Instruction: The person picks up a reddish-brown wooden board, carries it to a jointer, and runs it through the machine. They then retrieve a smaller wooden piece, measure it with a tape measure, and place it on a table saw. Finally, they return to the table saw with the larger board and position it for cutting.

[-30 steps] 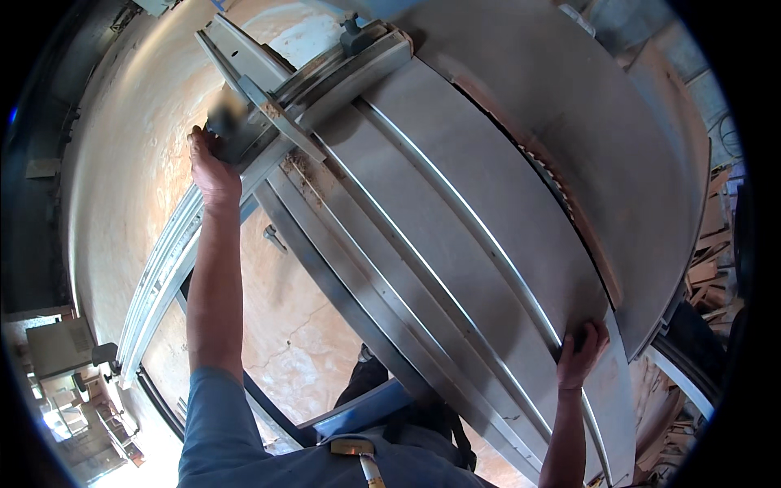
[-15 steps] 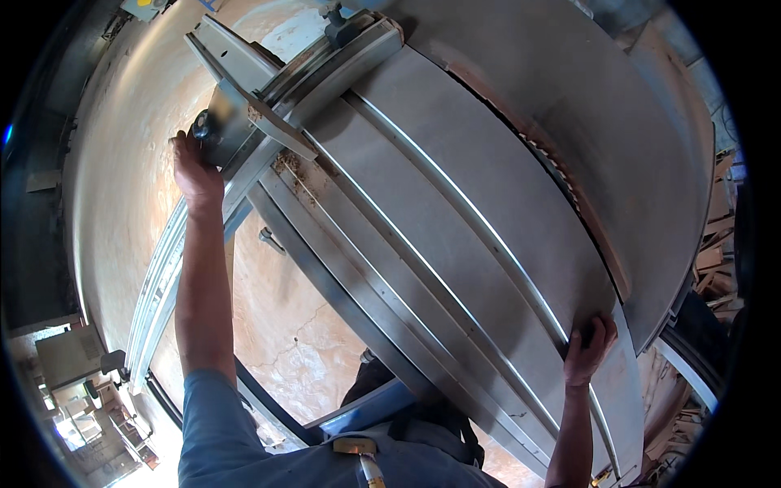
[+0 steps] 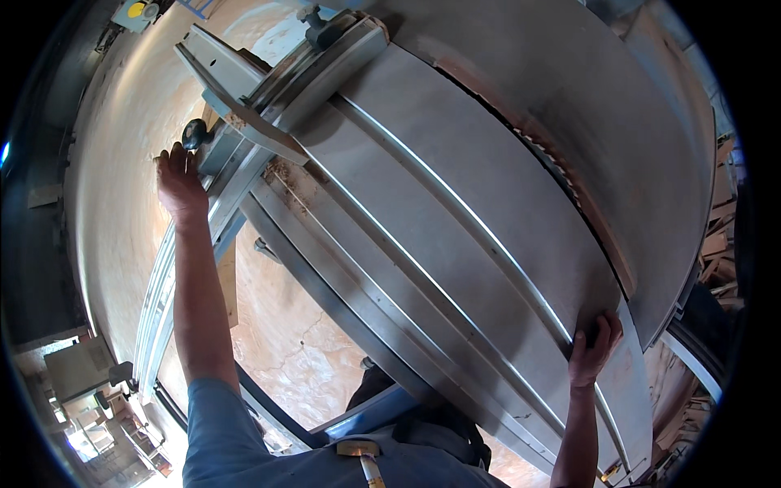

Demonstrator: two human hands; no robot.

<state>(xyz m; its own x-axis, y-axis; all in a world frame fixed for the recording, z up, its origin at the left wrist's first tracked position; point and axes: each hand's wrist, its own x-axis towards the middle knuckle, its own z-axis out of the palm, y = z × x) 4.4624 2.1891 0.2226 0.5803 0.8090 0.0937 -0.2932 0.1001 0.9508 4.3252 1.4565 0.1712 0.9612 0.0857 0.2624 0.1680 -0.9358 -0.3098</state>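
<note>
Centre of frame: a big grey metal sliding table [image 3: 455, 244] runs diagonally from upper left to lower right, long ribs and rails along its length, sawdust on it near the upper end. Both hands are on it, well apart at opposite ends.

Upper left: left hand [image 3: 179, 183] is stretched out at arm's length, fingers bent over the edge of the light-blue frame rail [image 3: 220, 195], just below a black round knob [image 3: 194, 132]. Hand touches the rail; can't tell if it touches the knob. Looks like a grip on the rail edge, not a flat palm.

Lower right: right hand [image 3: 592, 350] sits on the near end of the table, fingers hooked over one of the raised ribs, thumb on the flat plate beside it. Closed on the rib.

A grey angled fence bar [image 3: 236, 89] crosses the table's upper end, with a dark clamp [image 3: 319, 23] above it.

Right side: a second wide grey plate [image 3: 618, 138] lies beside the table, a narrow dark slot with wood debris between them.

Below the table: pale dusty concrete floor [image 3: 285, 342]. Bottom centre: the person's blue shirt [image 3: 236, 431], a tool handle at the waist. Far lower left: some cluttered equipment, too small to identify.
</note>
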